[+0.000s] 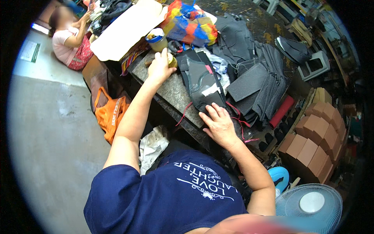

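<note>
My left hand [159, 69] reaches over the far left of the worktable, thumb and forefinger around a small yellow jar [172, 61]. Just beyond the fingers stands a tub with a blue rim [157, 42]. Fingers spread, my right hand [220, 124] rests on the near end of a dark shoe upper piece [200, 76]. That piece carries a white patch and a small pink mark, and lies across a grey stone slab [171, 91].
Stacked dark grey sheets [259, 84] lie to the right. A colourful bag [189, 23] and a cream sheet [126, 29] are at the back. Brown boxes [311, 144] and a fan [309, 206] stand on the right. Another person [70, 41] sits far left.
</note>
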A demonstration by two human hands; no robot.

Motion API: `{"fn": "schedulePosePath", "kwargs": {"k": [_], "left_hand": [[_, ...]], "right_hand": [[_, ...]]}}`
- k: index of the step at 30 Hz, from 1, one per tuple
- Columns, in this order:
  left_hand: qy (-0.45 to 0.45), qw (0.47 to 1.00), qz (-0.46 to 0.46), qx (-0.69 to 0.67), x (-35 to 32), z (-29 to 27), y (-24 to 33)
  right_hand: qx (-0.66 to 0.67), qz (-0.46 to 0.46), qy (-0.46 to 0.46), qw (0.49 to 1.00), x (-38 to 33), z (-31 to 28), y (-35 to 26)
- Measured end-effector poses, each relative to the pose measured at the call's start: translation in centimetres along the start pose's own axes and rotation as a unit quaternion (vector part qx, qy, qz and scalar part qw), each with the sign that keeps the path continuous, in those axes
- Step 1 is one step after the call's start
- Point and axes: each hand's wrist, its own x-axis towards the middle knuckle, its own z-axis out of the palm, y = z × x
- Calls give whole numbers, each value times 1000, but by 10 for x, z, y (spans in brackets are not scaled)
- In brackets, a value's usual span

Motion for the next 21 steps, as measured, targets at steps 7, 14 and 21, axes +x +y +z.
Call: {"fn": "schedulePosePath", "kwargs": {"k": [7,14,21], "left_hand": [[37,980,42,191,1,-35,32],[141,938,315,-44,81,-11,153],[-47,967,238,73,169,47,214]], "right_hand": [[55,17,24,998,4,-10,-1],[166,63,112,978,3,-45,3],[143,104,118,977,-26,-58,8]]}}
